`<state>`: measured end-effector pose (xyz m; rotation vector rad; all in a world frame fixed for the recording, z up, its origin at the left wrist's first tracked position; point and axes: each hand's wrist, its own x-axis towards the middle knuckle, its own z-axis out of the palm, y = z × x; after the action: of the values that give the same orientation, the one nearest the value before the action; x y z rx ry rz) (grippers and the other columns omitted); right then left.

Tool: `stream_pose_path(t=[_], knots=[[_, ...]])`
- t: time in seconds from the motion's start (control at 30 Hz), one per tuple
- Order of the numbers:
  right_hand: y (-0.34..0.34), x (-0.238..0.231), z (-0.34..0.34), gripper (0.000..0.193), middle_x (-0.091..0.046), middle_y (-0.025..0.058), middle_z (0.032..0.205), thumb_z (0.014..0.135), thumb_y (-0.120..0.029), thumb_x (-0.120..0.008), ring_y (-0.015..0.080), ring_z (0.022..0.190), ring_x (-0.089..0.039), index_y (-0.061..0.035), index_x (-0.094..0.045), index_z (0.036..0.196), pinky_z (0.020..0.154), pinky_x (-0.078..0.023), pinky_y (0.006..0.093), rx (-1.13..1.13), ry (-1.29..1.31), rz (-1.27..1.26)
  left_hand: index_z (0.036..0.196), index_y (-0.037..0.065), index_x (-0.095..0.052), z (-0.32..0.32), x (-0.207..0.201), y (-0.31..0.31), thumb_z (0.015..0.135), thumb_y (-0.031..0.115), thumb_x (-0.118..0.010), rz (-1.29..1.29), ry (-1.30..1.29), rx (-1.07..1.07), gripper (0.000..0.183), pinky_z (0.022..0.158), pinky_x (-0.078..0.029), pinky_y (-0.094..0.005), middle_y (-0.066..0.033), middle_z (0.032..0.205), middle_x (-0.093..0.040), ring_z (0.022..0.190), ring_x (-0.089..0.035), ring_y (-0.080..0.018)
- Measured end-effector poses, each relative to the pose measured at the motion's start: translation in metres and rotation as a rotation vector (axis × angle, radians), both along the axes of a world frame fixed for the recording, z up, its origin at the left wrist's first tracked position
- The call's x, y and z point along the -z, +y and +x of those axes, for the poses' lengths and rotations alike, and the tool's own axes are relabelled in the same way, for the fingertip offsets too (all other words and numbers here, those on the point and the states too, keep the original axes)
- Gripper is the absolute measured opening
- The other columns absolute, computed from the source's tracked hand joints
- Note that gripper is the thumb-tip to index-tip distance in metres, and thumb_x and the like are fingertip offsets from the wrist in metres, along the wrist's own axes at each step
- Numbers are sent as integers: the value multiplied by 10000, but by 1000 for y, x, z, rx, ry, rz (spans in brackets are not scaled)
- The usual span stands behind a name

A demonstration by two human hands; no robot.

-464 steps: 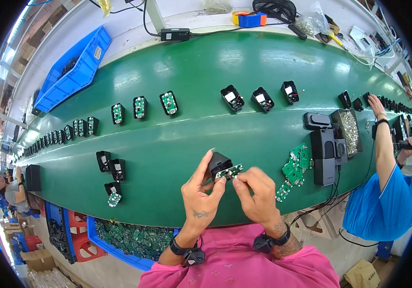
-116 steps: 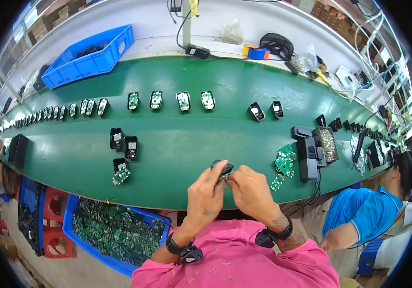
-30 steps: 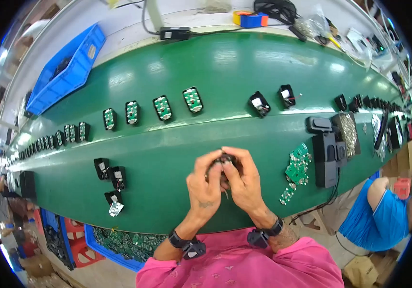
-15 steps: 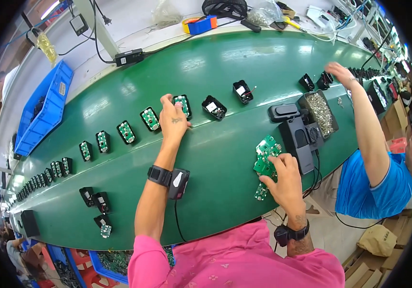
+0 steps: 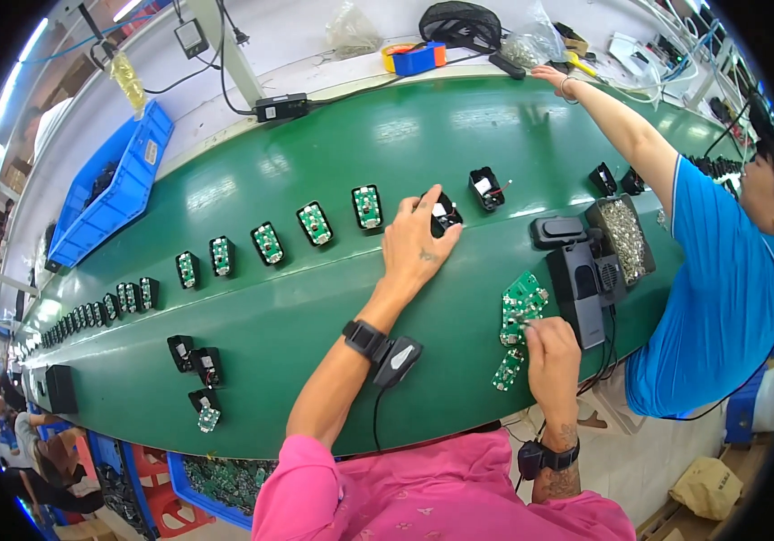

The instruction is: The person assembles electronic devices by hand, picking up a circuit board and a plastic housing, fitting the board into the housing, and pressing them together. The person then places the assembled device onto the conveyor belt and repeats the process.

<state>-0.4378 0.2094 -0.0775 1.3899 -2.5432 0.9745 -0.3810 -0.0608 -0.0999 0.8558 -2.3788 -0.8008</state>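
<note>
My left hand (image 5: 416,242) reaches to the middle of the green bench, its fingers bent round a black plastic housing (image 5: 446,215) with a white part and wires inside. My palm partly hides that housing. At the right, my right hand (image 5: 552,356) pinches at the edge of a small pile of green circuit boards (image 5: 522,298); its fingertips seem closed on one board. Just left of my left hand stands a black housing with a green board (image 5: 367,207) inside. To the right sits another open housing (image 5: 486,189) with a red wire.
A row of board-filled housings (image 5: 267,243) runs left. Beside the pile stand a dark grey device (image 5: 575,293) and a tray of small metal parts (image 5: 623,234). A co-worker's arm (image 5: 621,122) stretches over the bench at right. A blue crate (image 5: 112,194) leans at far left.
My left hand has moved right, from a board-filled housing to the neighbouring one. My right fingers have closed from spread to a pinch. The co-worker's arm has swung to the far edge. The view has shifted.
</note>
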Motion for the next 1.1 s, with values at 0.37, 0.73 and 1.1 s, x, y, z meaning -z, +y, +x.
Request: stream_pose_path(t=[0.37,0.73,1.1], knots=[[-45,-18,37,204,-649,39,811,1010,-77,-532,63,622,-569,31,-652,1134,580,-477,202,-94,-1115,-298,1141,-14,-701,136,-7,77,970,157,-645,1264,601,26,248,765,-553,-276,-103,1116,-641,948,-649,-175],[-72,-24,68,180,-664,78,911,848,-5,-701,170,779,-642,4,-702,1027,675,-511,291,-386,-701,-91,1050,-16,-728,158,-4,110,932,35,-614,622,272,-10,171,683,-516,-236,-107,1309,-552,931,-648,-132],[-65,-39,63,424,-615,81,861,826,29,-711,143,664,-631,0,-596,1233,589,-503,258,-579,-581,12,1135,19,-730,163,-11,111,966,81,-595,870,281,-63,225,847,-517,-282,-120,1328,-531,1053,-629,-168]])
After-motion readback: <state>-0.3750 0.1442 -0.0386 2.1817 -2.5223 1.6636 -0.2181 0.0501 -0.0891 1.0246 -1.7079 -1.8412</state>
